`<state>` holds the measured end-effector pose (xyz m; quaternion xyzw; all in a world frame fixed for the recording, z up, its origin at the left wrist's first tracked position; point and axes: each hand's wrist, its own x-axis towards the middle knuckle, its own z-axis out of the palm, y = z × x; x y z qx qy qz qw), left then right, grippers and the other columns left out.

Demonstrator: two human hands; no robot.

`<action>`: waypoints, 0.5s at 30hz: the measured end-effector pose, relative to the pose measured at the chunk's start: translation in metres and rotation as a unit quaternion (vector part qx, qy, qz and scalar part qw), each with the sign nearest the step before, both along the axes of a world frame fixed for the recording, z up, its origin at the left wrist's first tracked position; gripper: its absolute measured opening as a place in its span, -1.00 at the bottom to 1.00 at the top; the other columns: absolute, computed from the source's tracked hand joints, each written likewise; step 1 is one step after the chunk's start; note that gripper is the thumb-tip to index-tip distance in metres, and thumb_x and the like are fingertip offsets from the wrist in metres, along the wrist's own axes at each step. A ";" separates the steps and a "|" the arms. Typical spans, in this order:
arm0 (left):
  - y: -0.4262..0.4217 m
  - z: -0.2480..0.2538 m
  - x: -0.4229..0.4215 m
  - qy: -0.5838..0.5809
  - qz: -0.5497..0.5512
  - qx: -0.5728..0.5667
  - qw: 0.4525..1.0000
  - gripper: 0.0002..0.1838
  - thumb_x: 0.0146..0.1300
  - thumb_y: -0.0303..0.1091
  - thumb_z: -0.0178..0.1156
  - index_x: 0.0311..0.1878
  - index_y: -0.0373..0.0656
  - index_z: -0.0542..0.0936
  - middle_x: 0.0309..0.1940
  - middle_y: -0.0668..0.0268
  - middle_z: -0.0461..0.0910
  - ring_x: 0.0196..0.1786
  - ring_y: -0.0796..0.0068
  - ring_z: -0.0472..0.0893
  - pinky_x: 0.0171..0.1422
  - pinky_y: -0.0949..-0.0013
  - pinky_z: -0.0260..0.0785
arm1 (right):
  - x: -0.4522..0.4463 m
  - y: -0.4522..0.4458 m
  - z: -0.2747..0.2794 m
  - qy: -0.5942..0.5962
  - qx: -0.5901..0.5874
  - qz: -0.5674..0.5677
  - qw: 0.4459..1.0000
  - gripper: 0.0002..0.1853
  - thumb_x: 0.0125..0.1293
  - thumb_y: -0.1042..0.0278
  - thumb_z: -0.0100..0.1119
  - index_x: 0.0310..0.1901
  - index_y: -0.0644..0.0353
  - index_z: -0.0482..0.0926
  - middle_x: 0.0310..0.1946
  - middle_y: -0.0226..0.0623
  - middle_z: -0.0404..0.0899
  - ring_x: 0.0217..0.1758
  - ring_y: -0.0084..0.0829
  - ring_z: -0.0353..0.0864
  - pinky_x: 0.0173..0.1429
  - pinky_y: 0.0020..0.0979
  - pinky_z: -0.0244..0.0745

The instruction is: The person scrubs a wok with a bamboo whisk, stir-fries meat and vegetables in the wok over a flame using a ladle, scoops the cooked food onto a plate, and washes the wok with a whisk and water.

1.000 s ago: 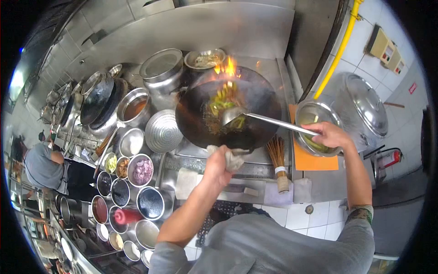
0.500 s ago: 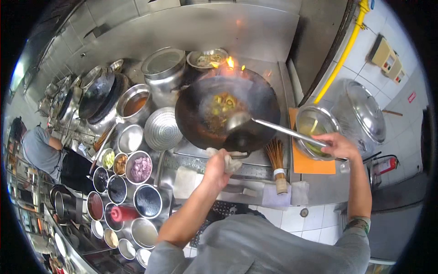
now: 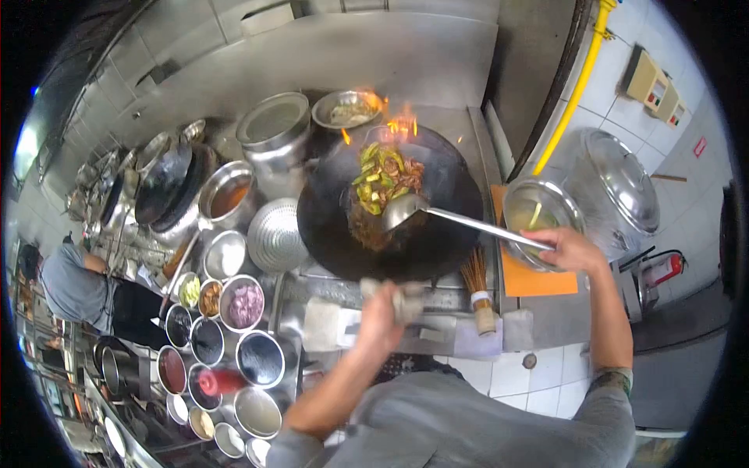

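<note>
A dark wok (image 3: 437,253) sits over the burner with sliced green vegetables and browned pieces of meat (image 3: 386,175) gathered toward its far side. My left hand (image 3: 380,316), blurred, is closed on a folded cloth (image 3: 406,303) at the wok's near rim; the wok handle under the cloth is hidden. On the right, my right hand (image 3: 573,248) wraps round the end of a long metal ladle (image 3: 484,226). The ladle's bowl is inside the wok, touching or close against the food.
Flames (image 3: 402,125) rise behind the wok. To its left are a perforated strainer (image 3: 277,234), a pot of brown liquid (image 3: 228,199) and several ingredient bowls. A bamboo brush (image 3: 480,292) and a steel bowl (image 3: 538,210) stand right. Another person (image 3: 78,285) works far left.
The wok has tipped and the food has moved up toward its far side. My left hand and cloth have dropped slightly toward me. The ladle has shifted slightly left.
</note>
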<state>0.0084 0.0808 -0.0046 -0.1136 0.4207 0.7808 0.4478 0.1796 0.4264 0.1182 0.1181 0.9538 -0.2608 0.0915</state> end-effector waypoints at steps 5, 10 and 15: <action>0.042 -0.014 -0.054 0.001 0.004 0.001 1.000 -0.81 0.49 -0.26 0.01 -0.04 -0.16 0.48 -0.14 0.13 0.62 -0.12 0.16 0.66 0.03 -0.02 0.57 | -0.037 -0.010 -0.006 0.044 0.074 0.004 0.996 -0.34 0.21 0.55 0.22 0.38 -0.13 0.53 0.17 -0.08 0.66 0.16 -0.07 0.68 0.30 -0.25 0.52; -0.012 -0.059 0.002 0.092 0.012 0.042 0.995 -0.64 0.48 -0.30 0.06 0.21 -0.31 0.47 0.08 0.06 0.64 0.11 0.15 0.68 0.08 0.10 0.63 | -0.013 -0.022 -0.018 0.173 0.187 0.004 0.967 -0.35 0.25 0.54 0.18 0.38 -0.25 0.53 -0.01 -0.03 0.70 -0.02 0.03 0.70 0.16 -0.08 0.58; 0.007 -0.018 -0.028 -0.015 0.016 -0.009 1.000 -0.76 0.43 -0.34 0.01 0.03 -0.27 0.51 -0.13 0.15 0.64 -0.13 0.17 0.69 -0.04 0.04 0.64 | 0.013 0.006 0.006 -0.024 -0.157 -0.129 0.979 -0.32 0.21 0.62 0.28 0.39 -0.13 0.54 0.02 -0.36 0.76 0.03 -0.47 0.70 0.18 -0.31 0.56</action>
